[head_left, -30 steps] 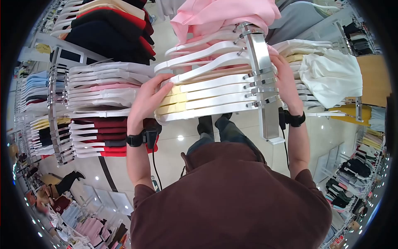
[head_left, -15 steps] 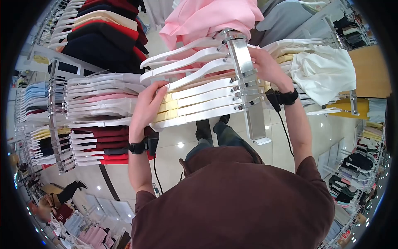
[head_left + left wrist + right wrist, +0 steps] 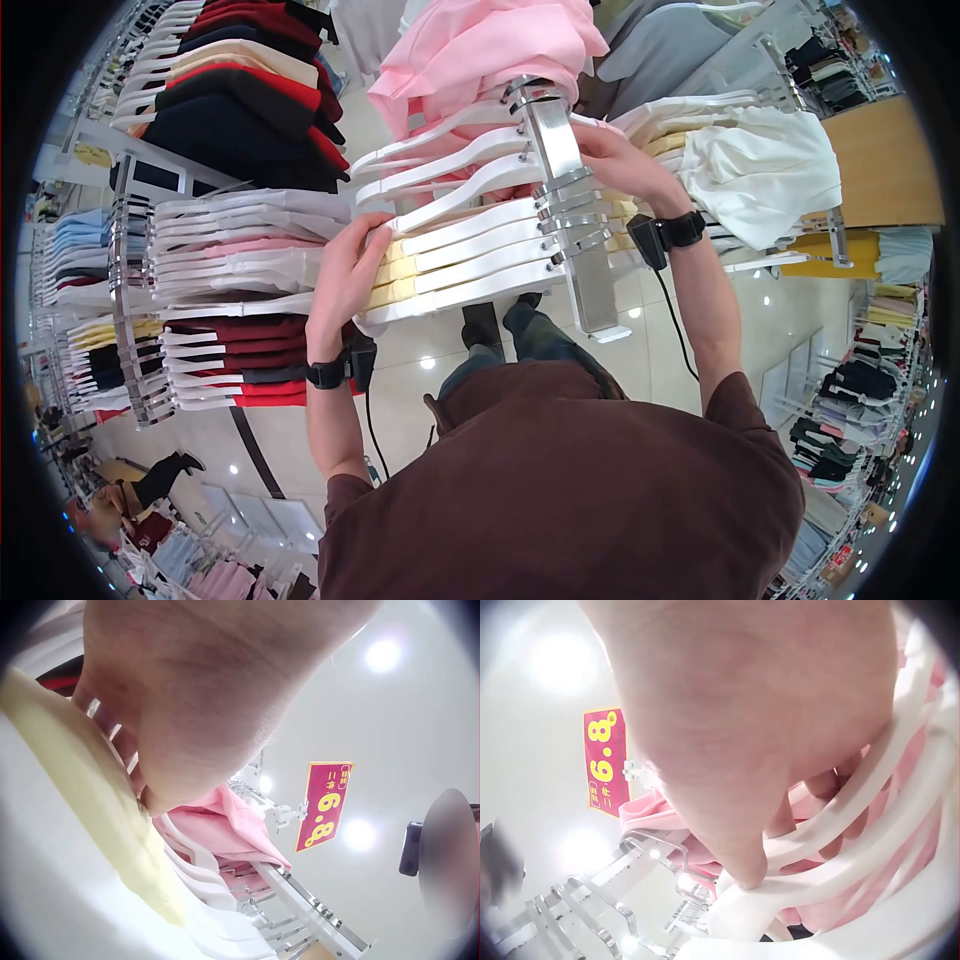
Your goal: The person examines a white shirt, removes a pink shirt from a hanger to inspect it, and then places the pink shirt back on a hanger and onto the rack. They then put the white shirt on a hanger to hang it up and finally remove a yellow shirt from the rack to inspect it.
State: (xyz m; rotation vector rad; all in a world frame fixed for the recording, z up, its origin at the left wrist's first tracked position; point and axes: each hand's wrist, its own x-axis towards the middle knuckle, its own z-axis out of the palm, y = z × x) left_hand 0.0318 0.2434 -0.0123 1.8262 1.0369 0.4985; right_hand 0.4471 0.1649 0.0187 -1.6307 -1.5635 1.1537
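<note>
In the head view my left hand point(image 3: 350, 265) grips the left ends of white hangers, thumb on top. The white hangers point(image 3: 470, 265) carry pale yellow and pink garments on a metal rail point(image 3: 575, 215). A yellow garment point(image 3: 82, 772) lies beside my left fingers in the left wrist view, where the fingertips are hidden behind it. Across the rail, my right hand point(image 3: 630, 165) holds the right arms of hangers farther back. Its thumb presses a white hanger point(image 3: 802, 889) and its fingers curl behind the hanger arms in the right wrist view. A pink garment point(image 3: 480, 50) drapes over the rail's far end.
To the left hang white garments point(image 3: 240, 240) above dark red ones point(image 3: 270, 345) on another rail. Dark and red garments point(image 3: 245, 110) hang behind. A white top point(image 3: 755, 170) hangs at right. A red price sign point(image 3: 324, 806) hangs overhead.
The rack and both hands have shifted left in the head view. My right hand has moved farther back along the rail; my left stays at the hanger ends.
</note>
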